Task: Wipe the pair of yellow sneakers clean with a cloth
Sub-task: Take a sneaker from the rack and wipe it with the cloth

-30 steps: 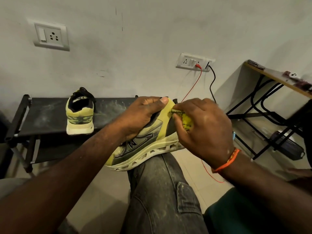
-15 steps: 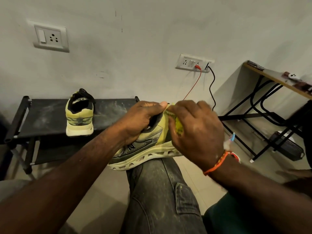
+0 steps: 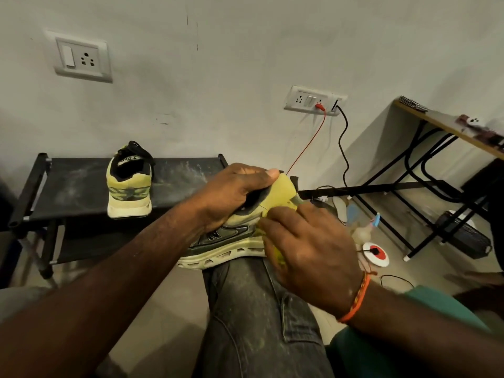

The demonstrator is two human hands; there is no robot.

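While held, sneaker (image 3: 234, 236) lengthwise L-R, toe left

One sneaker (image 3: 234, 236) lies on the person's knee (image 3: 245, 290), the left hand (image 3: 231, 197) on its collar and the right hand (image 3: 308, 246) at its heel end. The other sneaker (image 3: 129, 184) stands on the shoe rack (image 3: 68, 186) behind and to the left, against the wall. A desk (image 3: 447, 126) stands to the right.

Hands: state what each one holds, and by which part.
Left hand grips the sneaker by its collar, thumb on the heel. Right hand holds a yellow cloth against the sneaker's rear side.
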